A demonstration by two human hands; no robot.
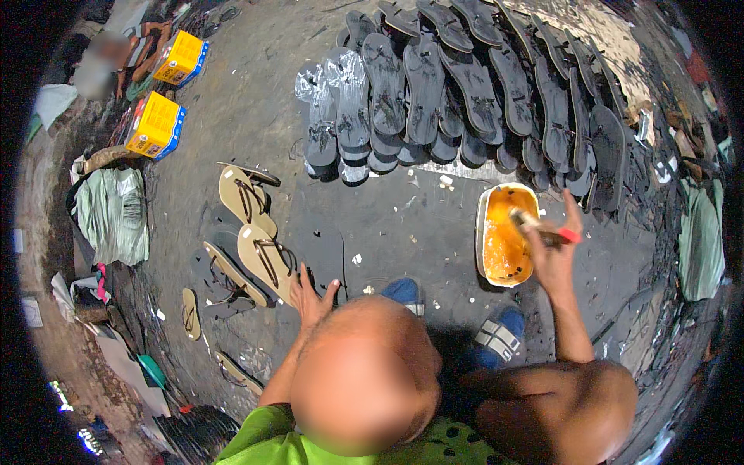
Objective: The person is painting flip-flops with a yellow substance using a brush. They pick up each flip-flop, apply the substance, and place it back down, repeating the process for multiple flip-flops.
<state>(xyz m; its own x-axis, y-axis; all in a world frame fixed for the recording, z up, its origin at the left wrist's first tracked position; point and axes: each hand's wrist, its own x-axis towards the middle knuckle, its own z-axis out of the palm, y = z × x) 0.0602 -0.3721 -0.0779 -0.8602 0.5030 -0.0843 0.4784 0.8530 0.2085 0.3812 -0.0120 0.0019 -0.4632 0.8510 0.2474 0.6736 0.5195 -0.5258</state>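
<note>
My right hand (553,252) is closed on a brush (552,233) with a red-tipped handle, one finger sticking up. The bristles are over a white tub (481,244) whose inside is coated with orange-yellow paste (506,252). My left hand (311,298) has its fingers spread beside the heel of a beige flip-flop (265,260) with dark straps; whether they touch it is unclear. Another beige flip-flop (242,194) lies just beyond, and one more, a tilted flip-flop (232,273), lies to the left.
Many dark soles (422,89) stand in overlapping rows at the far side. Two yellow boxes (157,124) are at the far left, near a pale green sack (116,213). A small beige flip-flop (191,314) lies left of me. My blue sandals (500,339) are on the dark floor.
</note>
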